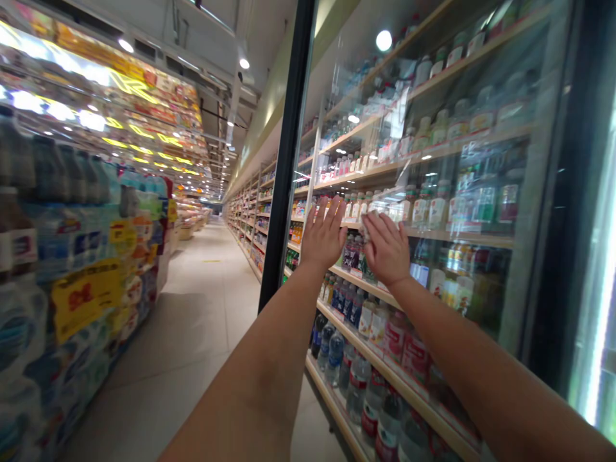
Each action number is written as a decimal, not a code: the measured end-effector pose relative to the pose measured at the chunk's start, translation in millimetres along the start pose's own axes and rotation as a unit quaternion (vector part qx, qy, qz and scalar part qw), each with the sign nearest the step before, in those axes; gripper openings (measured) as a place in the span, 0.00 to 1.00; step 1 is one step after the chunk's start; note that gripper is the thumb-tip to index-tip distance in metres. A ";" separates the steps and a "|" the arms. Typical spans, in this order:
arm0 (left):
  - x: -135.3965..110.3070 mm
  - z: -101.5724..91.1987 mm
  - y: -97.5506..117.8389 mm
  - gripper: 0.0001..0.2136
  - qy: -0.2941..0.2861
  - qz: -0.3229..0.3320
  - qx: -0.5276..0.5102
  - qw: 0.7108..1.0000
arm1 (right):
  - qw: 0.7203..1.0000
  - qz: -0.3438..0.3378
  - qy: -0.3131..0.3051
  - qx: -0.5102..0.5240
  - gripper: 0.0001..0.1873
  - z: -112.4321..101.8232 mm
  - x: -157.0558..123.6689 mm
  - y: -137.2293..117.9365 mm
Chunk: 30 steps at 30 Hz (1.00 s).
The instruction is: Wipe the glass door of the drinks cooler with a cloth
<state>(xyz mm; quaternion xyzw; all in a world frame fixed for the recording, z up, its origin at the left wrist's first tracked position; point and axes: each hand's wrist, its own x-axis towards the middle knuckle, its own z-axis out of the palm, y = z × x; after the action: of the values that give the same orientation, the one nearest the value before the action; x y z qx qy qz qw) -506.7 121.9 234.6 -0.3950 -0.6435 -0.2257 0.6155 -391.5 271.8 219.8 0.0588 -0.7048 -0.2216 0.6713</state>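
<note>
A glass door (457, 186) with a dark frame stands in front of me, swung out into the aisle. My left hand (322, 237) lies flat against the glass near the frame, fingers stretched upward and slightly apart. To its right, my right hand (389, 251) presses on the same pane with its fingers bent to the left. Under those fingers a bit of crumpled white material, like a tissue (364, 226), peeks out; most of it is hidden. Shelved bottles (366, 321) show through and below the glass.
On the left, stacked packs of bottled drinks (72, 237) carry a yellow price sign (86, 298). A pale tiled aisle floor (206, 276) runs into the distance beside long shelves (250, 218). At the far right is a bright light strip (599, 308).
</note>
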 end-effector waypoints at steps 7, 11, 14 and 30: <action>-0.2 2.3 -1.5 0.28 0.004 0.006 -0.001 1.000 | 0.997 -0.066 -0.032 0.004 0.30 -0.9 -1.9 -2.7; -0.5 2.3 -1.4 0.28 0.005 0.005 0.003 1.000 | 1.000 0.018 -0.004 0.006 0.31 1.1 -3.4 -2.5; -0.5 0.5 -0.6 0.28 0.004 0.004 0.007 1.000 | 0.991 0.119 0.061 -0.016 0.32 3.6 -4.3 -2.6; -0.5 1.8 -1.1 0.28 -0.005 0.002 0.003 1.000 | 1.000 -0.004 -0.024 0.016 0.32 -2.5 -10.8 -4.2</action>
<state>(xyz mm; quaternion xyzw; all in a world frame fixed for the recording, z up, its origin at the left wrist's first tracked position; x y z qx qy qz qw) -508.7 122.6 234.1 -0.3960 -0.6462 -0.2204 0.6140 -388.9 271.5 208.2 0.0672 -0.7237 -0.2141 0.6526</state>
